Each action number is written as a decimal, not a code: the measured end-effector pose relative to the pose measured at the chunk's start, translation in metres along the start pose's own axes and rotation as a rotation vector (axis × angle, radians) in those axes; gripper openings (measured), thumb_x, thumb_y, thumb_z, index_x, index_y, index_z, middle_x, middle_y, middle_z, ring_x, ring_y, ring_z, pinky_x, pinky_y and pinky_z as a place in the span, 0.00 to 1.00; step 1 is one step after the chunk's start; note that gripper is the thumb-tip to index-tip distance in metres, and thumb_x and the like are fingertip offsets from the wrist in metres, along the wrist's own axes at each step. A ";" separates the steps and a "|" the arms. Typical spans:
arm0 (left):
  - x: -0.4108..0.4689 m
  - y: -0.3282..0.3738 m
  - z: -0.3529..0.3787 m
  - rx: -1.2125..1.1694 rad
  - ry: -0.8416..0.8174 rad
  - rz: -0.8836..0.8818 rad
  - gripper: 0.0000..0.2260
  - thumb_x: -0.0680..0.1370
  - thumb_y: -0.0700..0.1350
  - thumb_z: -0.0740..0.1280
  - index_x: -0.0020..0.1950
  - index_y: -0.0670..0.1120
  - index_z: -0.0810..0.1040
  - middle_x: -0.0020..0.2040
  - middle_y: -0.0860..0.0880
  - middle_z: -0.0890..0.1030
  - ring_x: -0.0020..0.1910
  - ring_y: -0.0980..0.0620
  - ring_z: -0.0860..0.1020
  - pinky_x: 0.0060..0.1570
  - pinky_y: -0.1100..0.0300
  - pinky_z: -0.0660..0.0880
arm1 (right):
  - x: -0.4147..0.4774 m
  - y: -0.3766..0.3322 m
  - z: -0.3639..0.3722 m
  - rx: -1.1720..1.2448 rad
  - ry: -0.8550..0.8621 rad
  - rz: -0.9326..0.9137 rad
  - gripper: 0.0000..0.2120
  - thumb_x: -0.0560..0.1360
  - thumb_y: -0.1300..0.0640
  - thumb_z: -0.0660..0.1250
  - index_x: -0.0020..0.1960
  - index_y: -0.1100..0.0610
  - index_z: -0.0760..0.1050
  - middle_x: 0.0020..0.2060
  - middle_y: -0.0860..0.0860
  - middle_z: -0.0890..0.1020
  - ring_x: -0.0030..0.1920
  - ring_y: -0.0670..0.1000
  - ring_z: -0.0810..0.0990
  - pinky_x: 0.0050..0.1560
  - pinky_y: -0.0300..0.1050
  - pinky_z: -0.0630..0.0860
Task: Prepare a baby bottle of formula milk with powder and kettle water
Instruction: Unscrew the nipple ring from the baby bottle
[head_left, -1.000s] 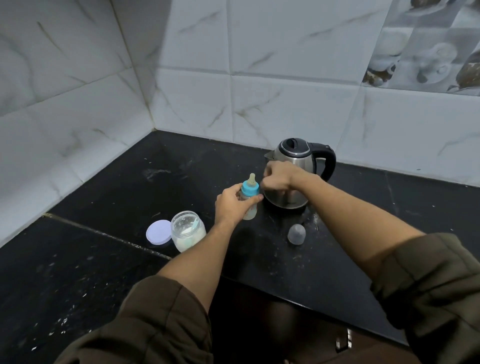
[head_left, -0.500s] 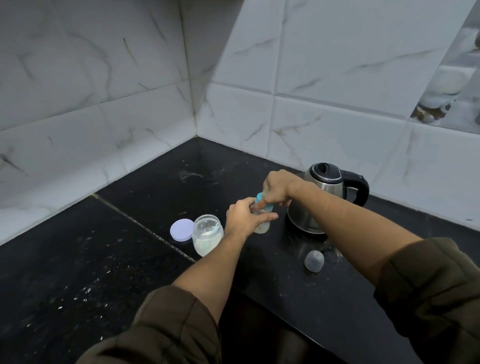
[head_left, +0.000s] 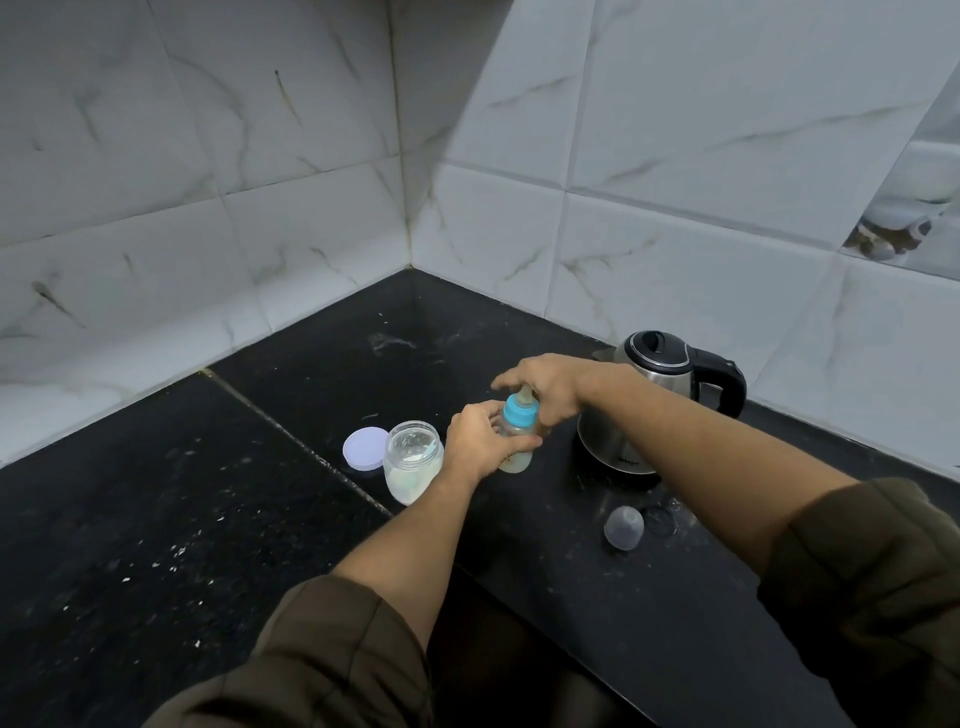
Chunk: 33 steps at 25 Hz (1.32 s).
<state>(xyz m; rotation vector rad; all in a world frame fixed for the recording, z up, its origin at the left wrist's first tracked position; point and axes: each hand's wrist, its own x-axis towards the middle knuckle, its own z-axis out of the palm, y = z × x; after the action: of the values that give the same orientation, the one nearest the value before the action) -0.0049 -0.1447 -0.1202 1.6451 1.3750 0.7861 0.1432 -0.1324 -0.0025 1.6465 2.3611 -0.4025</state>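
Observation:
A small baby bottle (head_left: 517, 457) with a blue collar and a pale teat stands on the black counter (head_left: 156, 519), holding milky liquid. My left hand (head_left: 480, 441) grips its body from the left. My right hand (head_left: 545, 387) is over the top, its fingers curled round the blue collar and teat. Just to the left stands an open glass jar of white powder (head_left: 413, 462). A steel kettle with a black lid and handle (head_left: 660, 400) stands to the right behind my right forearm.
The jar's lilac lid (head_left: 363, 449) lies flat left of the jar. A clear dome cap (head_left: 623, 527) rests on the counter in front of the kettle, near a wet patch. White tiled walls meet in a corner behind. The counter edge runs below my arms.
The camera has swung left and down, so everything sits further right. My right hand came from beside the kettle onto the bottle's top. My left hand has kept hold of the bottle.

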 end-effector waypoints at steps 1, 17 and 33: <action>-0.002 -0.001 0.000 -0.016 0.011 -0.011 0.26 0.63 0.51 0.86 0.58 0.49 0.84 0.49 0.53 0.87 0.51 0.53 0.85 0.58 0.48 0.82 | 0.002 0.000 0.001 0.039 0.006 0.041 0.42 0.68 0.54 0.82 0.78 0.51 0.69 0.64 0.50 0.80 0.61 0.54 0.80 0.64 0.50 0.79; -0.013 -0.006 0.000 -0.005 0.015 -0.019 0.24 0.62 0.53 0.86 0.55 0.51 0.84 0.46 0.55 0.87 0.48 0.55 0.85 0.55 0.49 0.83 | 0.006 -0.017 0.007 0.063 0.040 0.271 0.23 0.72 0.39 0.76 0.54 0.58 0.83 0.38 0.54 0.87 0.33 0.53 0.86 0.42 0.47 0.85; -0.007 -0.005 -0.001 0.031 -0.049 -0.036 0.28 0.64 0.51 0.86 0.61 0.49 0.82 0.52 0.54 0.86 0.53 0.55 0.84 0.59 0.49 0.82 | 0.012 -0.006 0.006 0.118 -0.027 0.221 0.13 0.73 0.56 0.80 0.54 0.55 0.82 0.47 0.55 0.87 0.36 0.52 0.86 0.28 0.38 0.78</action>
<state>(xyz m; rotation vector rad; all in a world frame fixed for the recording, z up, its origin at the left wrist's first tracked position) -0.0096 -0.1508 -0.1243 1.6486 1.3848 0.7018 0.1340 -0.1262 -0.0117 1.9172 2.1423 -0.5258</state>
